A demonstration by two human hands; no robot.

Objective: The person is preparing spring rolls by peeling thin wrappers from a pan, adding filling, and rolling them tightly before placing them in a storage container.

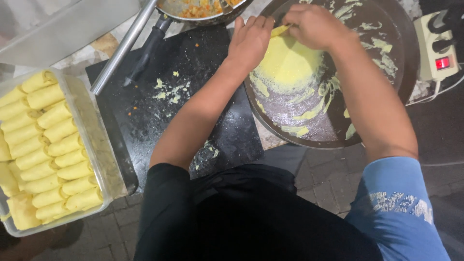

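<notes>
A thin yellow crepe [289, 63] lies on a large round dark griddle [372, 96]. My left hand [250, 41] rests at the crepe's far left edge, fingers on it. My right hand [313, 24] pinches the crepe's far edge, which is lifted and folded a little [279, 31]. Dried yellow batter streaks [309, 113] mark the griddle around the crepe.
A pan of orange-and-yellow filling [198, 8] with a black handle [145, 53] stands at the top. A dark board [183, 106] with crumbs lies left of the griddle. A clear tub [92, 135] of several yellow rolls [53, 145] sits far left. A white power strip [437, 48] is at right.
</notes>
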